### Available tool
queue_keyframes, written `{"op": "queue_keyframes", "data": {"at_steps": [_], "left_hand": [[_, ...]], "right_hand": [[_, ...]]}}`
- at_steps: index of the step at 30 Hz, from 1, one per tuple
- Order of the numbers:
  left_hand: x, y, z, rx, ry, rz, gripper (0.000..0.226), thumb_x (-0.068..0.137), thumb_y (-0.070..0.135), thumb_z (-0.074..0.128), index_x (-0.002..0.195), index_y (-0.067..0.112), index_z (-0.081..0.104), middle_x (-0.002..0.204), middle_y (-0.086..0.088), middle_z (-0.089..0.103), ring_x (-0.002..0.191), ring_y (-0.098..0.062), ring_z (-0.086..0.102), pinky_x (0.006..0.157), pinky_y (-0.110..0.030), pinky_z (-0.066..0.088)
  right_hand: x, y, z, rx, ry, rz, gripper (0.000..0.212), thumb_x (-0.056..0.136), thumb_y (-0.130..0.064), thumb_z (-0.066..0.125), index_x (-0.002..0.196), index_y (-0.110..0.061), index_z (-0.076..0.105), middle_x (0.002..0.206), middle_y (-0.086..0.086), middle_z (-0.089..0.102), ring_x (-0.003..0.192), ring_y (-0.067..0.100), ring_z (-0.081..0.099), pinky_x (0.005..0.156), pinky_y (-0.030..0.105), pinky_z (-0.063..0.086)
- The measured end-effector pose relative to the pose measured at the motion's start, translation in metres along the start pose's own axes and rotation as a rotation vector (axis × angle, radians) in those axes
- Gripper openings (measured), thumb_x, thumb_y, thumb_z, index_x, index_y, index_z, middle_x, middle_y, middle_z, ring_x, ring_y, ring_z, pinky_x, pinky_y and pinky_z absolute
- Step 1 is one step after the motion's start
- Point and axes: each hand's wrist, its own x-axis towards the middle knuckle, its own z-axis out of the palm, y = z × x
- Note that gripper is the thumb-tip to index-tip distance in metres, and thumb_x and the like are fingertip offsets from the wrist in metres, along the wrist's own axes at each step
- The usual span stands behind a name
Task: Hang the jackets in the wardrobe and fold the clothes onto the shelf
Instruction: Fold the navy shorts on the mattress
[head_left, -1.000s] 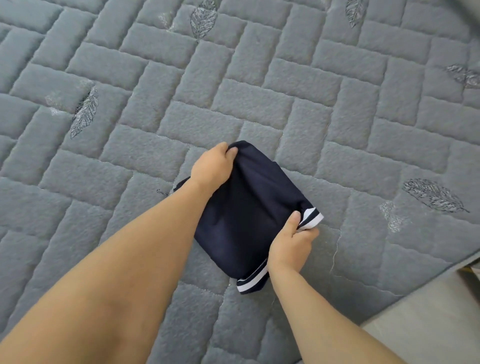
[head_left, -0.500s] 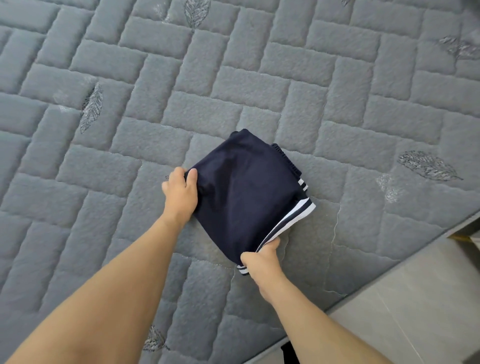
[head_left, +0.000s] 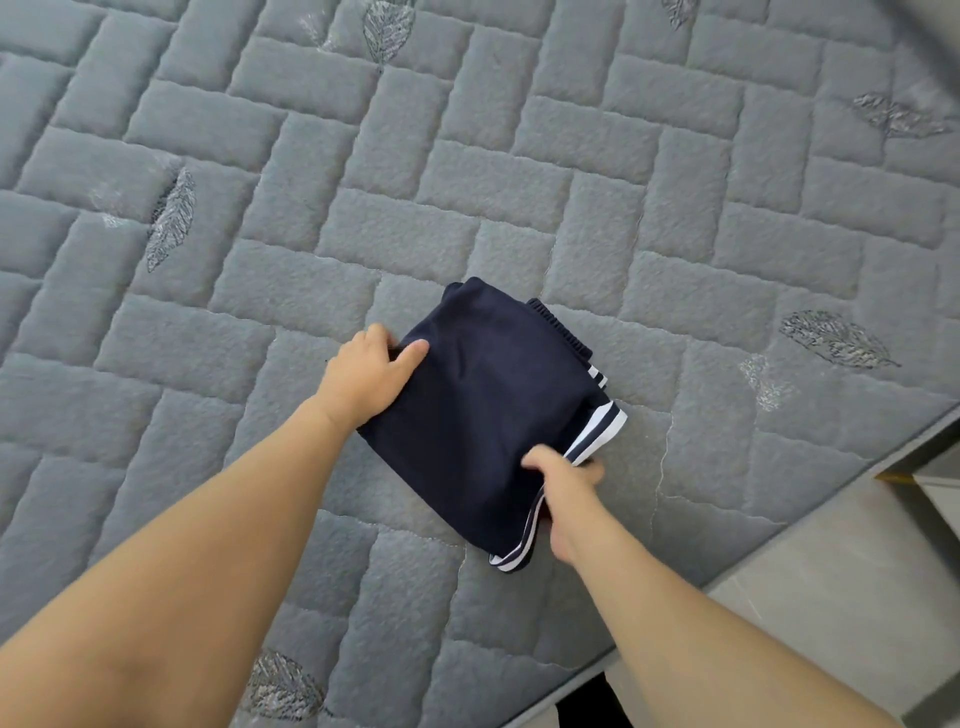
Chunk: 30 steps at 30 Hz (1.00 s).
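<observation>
shorts (head_left: 483, 415), navy and folded into a rough square, are lying on the grey quilted mattress (head_left: 571, 156), near its front right edge. the left hand (head_left: 363, 376) is gripping the fold's left edge, thumb lying on top of the cloth and fingers curling under it. the right hand (head_left: 566, 496) is pinching the near right edge, where the white-striped hem (head_left: 597, 434) is fanning out in layers; its fingers are tucking under the cloth, so how far they are reaching i cannot tell. a ribbed waistband (head_left: 563, 330) is peeking out along the far right side, not quite lining up with the top layer. the near corner of the fold is showing striped trim too. the mattress edge is running diagonally from lower centre up to the right, with pale floor (head_left: 831, 597) beyond it. wide open quilt is stretching away to the left and far side of the shorts, marked only by stitched leaves (head_left: 171, 223). both forearms are reaching in from the bottom of the view, bare.
</observation>
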Motion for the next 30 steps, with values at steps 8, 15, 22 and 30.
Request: {"op": "queue_keyframes", "data": {"at_steps": [8, 15, 22, 30], "left_hand": [[0.039, 0.061, -0.001, -0.597, -0.442, -0.077, 0.048, 0.065, 0.052, 0.083, 0.106, 0.039, 0.063, 0.097, 0.015, 0.075, 0.085, -0.01, 0.073, 0.072, -0.03, 0.055], [0.022, 0.097, 0.011, -0.665, -0.451, -0.002, 0.042, 0.078, 0.04, 0.08, 0.115, 0.036, 0.061, 0.1, 0.011, 0.075, 0.09, -0.011, 0.073, 0.076, -0.031, 0.058], [-0.062, 0.173, -0.034, -0.724, -0.411, 0.088, 0.047, 0.082, 0.045, 0.076, 0.123, 0.035, 0.056, 0.111, 0.011, 0.07, 0.1, -0.011, 0.068, 0.081, -0.03, 0.055], [-0.201, 0.342, -0.099, -0.705, -0.484, 0.389, 0.045, 0.082, 0.044, 0.076, 0.121, 0.034, 0.056, 0.109, 0.012, 0.07, 0.096, -0.01, 0.069, 0.074, -0.027, 0.053]], "right_hand": [[0.025, -0.059, -0.001, 0.204, -0.19, -0.021, 0.054, 0.075, -0.031, 0.083, 0.124, -0.019, 0.063, 0.113, 0.004, 0.072, 0.103, 0.026, 0.069, 0.091, 0.045, 0.055], [0.021, -0.072, -0.031, 0.299, -0.32, -0.015, 0.037, 0.081, -0.025, 0.078, 0.116, -0.013, 0.071, 0.107, 0.01, 0.074, 0.098, 0.029, 0.072, 0.093, 0.045, 0.054], [-0.067, -0.11, -0.114, 0.314, -0.317, -0.175, 0.033, 0.079, -0.026, 0.079, 0.111, -0.017, 0.074, 0.107, 0.008, 0.074, 0.095, 0.025, 0.073, 0.065, 0.031, 0.059], [-0.233, -0.137, -0.267, 0.507, -0.132, -0.46, 0.026, 0.075, -0.027, 0.083, 0.1, -0.023, 0.077, 0.106, 0.005, 0.075, 0.094, 0.022, 0.073, 0.063, 0.03, 0.059]]}}
